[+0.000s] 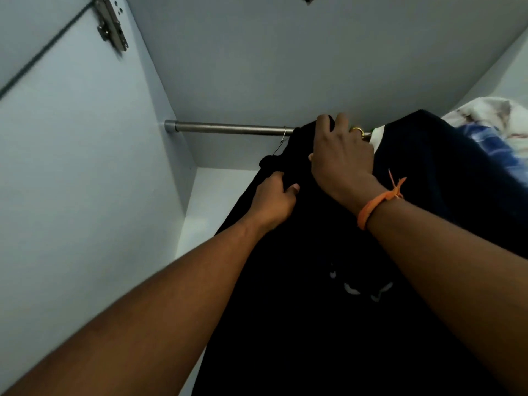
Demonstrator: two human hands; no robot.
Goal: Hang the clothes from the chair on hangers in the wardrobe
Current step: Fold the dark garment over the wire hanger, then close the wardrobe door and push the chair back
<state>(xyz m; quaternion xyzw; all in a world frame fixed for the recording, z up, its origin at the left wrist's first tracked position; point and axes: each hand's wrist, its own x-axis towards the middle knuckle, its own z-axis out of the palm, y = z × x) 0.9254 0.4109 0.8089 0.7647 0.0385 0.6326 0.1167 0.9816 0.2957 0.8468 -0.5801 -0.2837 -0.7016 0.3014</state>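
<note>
Two hands are on the black garment [314, 295] inside the wardrobe [85, 167], and we judge the step to be settling it on its hanger [278, 148], whose wire hook is already over the rail [228, 129], roughly midway along the visible bar. Our left hand [274, 200] is closed, pinching a fold of the black fabric at the shoulder just below the hook. Our right hand [340, 154] lies over the top of the garment up by the rail, fingers curled down over the cloth near the collar; it wears a ring, and an orange thread [377, 204] circles the wrist.

To do this well, we should keep the left pinch steady so the shoulder does not slide off the hanger arm, and use the right hand to draw the collar level and centre it under the hook. Let go only once the cloth hangs evenly on both sides.

Much is hidden. The hanger's arms are lost inside the dark fabric, so we cannot tell whether both shoulders are seated. The right end of the rail is covered by the hand and by a darker garment [443, 172] already hanging just beside it. Further right, a blue-and-white cloth [485, 130] is cut off by the frame. The chair is out of view.
</note>
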